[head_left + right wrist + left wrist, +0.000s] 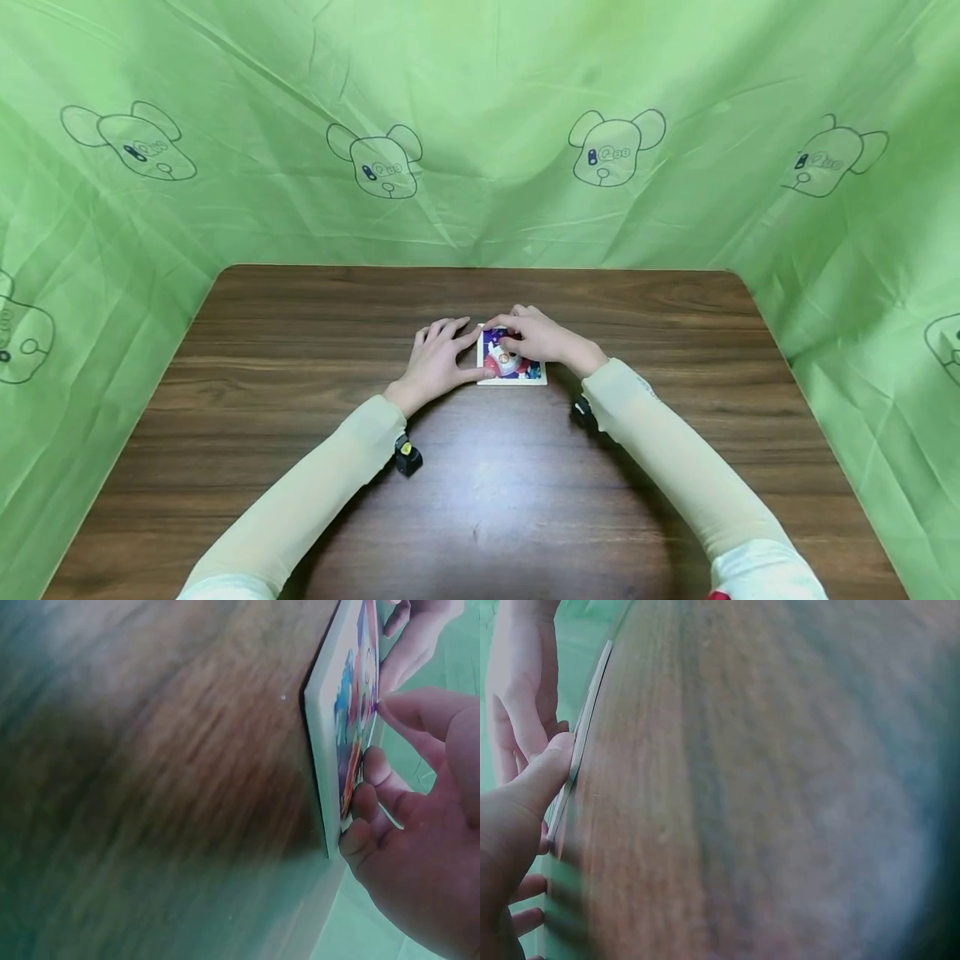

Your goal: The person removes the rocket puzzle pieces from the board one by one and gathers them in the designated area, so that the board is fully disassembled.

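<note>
A small square board [511, 382] with a pale border lies flat on the table. Its printed picture [513, 364] shows a white and red cartoon figure on dark blue. My left hand [437, 358] is at its left side, thumb and forefinger spread and nearly straight, the thumb touching the front left corner. In the left wrist view that thumb [557, 754] lies against the board's edge. My right hand [545, 336] leans over the picture from the right, its fingers [379, 769] bent along the back edge. I cannot tell whether it pinches anything.
The brown wood-grain table [480, 517] spreads around the board. Green cloth [495, 100] with drawn bear heads hangs behind and on both sides. A small black device [407, 457] is on the left wrist, another [582, 412] on the right.
</note>
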A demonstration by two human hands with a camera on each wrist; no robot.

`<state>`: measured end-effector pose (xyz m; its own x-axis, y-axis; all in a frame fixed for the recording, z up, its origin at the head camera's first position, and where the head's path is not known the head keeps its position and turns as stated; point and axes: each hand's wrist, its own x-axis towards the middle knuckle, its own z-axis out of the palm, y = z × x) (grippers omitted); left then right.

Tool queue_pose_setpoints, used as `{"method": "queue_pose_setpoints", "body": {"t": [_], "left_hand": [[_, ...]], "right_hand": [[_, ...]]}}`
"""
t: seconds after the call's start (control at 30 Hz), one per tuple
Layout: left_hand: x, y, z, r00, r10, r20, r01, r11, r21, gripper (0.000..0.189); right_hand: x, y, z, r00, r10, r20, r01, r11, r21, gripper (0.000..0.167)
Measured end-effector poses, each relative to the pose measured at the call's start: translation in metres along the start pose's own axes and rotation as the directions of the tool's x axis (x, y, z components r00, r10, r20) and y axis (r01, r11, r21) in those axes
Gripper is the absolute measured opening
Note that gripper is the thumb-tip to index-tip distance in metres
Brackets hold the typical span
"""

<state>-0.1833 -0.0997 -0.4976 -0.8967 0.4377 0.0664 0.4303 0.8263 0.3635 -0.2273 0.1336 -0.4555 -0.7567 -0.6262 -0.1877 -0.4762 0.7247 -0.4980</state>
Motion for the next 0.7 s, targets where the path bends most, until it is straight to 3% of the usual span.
{"method": "queue_pose_setpoints", "body": {"t": [0.27,0.7], "left_hand": [[0.001,0.001,-0.003,0.999,-0.039,0.022,0.04,0.997,-0.058,0.089],[0.005,-0.011,-0.004,0.999,0.0,0.036,0.002,0.999,-0.041,0.087]], "right_hand": [[0.002,0.001,-0.004,0.999,-0.027,0.017,0.028,0.999,-0.015,0.039],[0.004,0.01,0.001,0.998,-0.058,0.015,0.059,0.998,-0.037,0.04]]}}
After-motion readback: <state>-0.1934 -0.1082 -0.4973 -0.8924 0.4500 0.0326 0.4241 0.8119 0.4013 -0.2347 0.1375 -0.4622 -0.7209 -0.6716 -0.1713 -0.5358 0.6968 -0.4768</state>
